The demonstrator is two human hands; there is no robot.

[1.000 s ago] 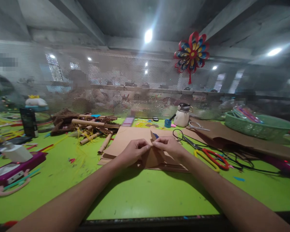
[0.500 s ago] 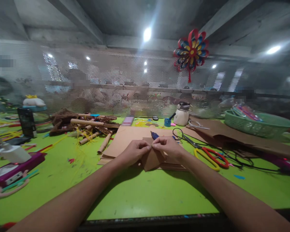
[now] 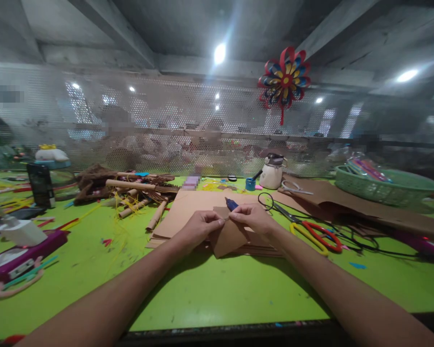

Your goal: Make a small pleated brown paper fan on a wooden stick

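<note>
A small folded piece of brown paper (image 3: 228,238) is pinched between both hands over a stack of brown paper sheets (image 3: 186,205). My left hand (image 3: 202,225) grips its upper edge with thumb and forefinger. Close beside those fingertips, my right hand (image 3: 251,218) pinches the same edge. Just behind the right fingers lies a dark blue hot glue gun (image 3: 232,204) with its tip pointing up and left; the hand hides most of its body.
Scissors (image 3: 313,236) with red and yellow handles lie right of the stack, near black cables. Rolled paper tubes (image 3: 130,185) are heaped at the back left. A white jar (image 3: 272,173), a blue pot (image 3: 250,183) and a green basket (image 3: 386,185) stand behind. A purple power strip (image 3: 29,258) lies left.
The hands stay at nearly the same spot, still pinching the folded paper, which has shifted only slightly. The view has tilted a little.
</note>
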